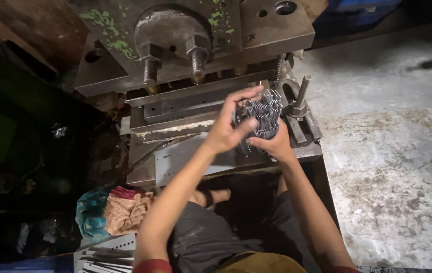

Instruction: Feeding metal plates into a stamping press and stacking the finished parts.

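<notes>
Both my hands hold a stack of small grey stamped metal pieces (265,115) in front of a heavy press machine. My left hand (232,126) grips the stack from the left and top, fingers curled over it. Cupped under the stack's right lower side is my right hand (272,145). The stack hovers just above the press bed (175,156), below the upper die block (185,35) with two large bolts.
A clamp with an upright bolt (301,106) stands right of the stack. A flat metal sheet (185,157) lies on the bed. Crumpled cloth (115,210) sits at lower left beside several cut metal strips (104,255). Stained concrete floor (388,167) spreads to the right.
</notes>
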